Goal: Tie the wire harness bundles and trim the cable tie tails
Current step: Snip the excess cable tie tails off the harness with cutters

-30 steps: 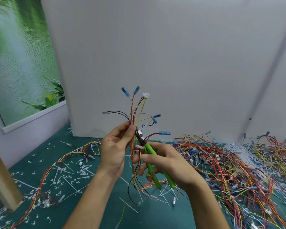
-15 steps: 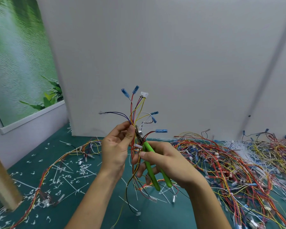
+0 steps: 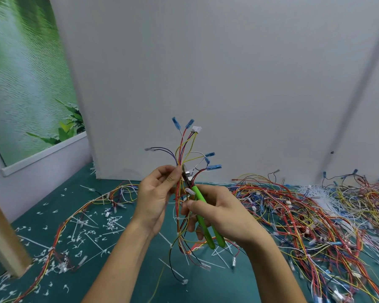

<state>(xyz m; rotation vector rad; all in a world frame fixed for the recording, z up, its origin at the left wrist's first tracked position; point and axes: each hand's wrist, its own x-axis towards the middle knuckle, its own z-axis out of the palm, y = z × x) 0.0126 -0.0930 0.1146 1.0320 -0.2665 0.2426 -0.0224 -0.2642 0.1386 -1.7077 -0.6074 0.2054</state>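
My left hand (image 3: 155,197) pinches an upright wire harness bundle (image 3: 185,149) of red, yellow and blue wires with blue terminals and a white connector fanning out on top. My right hand (image 3: 221,212) grips green-handled cutters (image 3: 202,212). Their metal jaws sit against the bundle just beside my left thumb. A short white cable tie piece (image 3: 189,190) sticks out of the bundle next to the cutter handle. The bundle's lower wires hang down to the green table (image 3: 123,270).
A big tangled heap of wire harnesses (image 3: 315,217) covers the table's right side. One long harness (image 3: 79,217) curves over the left side among many cut white tie tails (image 3: 85,232). A grey partition (image 3: 228,73) stands behind; a wooden post (image 3: 2,235) rises at the left.
The bundle and both hands hold almost the same pose as before. The view has shifted a little, and nothing was let go.
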